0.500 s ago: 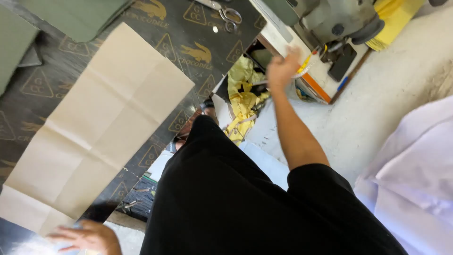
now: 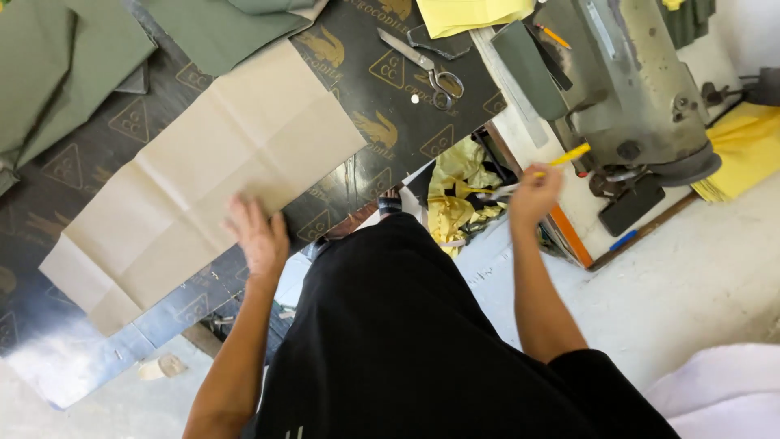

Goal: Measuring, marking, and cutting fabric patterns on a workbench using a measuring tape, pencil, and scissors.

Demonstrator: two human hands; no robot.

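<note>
Since the earlier frame our left hand (image 2: pixel 258 236) has come up from the low corner onto the paper, and our right hand (image 2: pixel 532 195) has come down a little from the machine.

The dark desk (image 2: pixel 390 89) carries everything, and its printed board gives a flat base for marking. On it lies the large tan paper pattern (image 2: pixel 211 179), unfolded, with creases, so that its whole shape lies open. Green fabric pieces (image 2: pixel 65 57) rest at the far edge, just beside the pattern. The grey sewing machine (image 2: pixel 626 89) stands to the right, with yellow sheets (image 2: pixel 743 146) near it.

Our left hand is spread flat on the near edge of the pattern, grasping nothing; it seems to press the paper so it does not slide. Our right hand is closed around a yellow pencil (image 2: pixel 565 156), with the tip pointing to the machine. Scissors (image 2: pixel 426 69) lie on the desk beyond the pattern, apart from both hands.
</note>
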